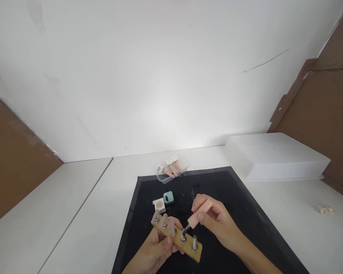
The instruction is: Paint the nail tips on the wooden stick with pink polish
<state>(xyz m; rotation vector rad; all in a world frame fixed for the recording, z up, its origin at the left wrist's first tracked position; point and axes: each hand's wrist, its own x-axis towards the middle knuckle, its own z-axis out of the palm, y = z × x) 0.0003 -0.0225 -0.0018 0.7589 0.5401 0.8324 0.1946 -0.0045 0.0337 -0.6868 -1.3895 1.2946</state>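
My left hand (157,249) grips a yellowish strip-shaped stand (178,239) with false nail tips standing on metal pegs along it. The tips at its left end look pale pinkish-grey. My right hand (214,219) pinches the pink cap of a nail polish brush (200,214). Its dark bristles touch or nearly touch a nail tip (183,234) near the right end of the stand. The tip at the far right (194,242) looks clear. Just behind the stand are a white square bottle (160,205) and a teal square container (168,197) with a dark opening.
A black mat (214,182) lies under my hands on the white table (82,220). At its back edge, a clear tray (165,179) holds pink-handled white bottles (171,167). To the right sit a translucent white bin (280,160) and two small beige pieces (324,209). A white wall closes the back.
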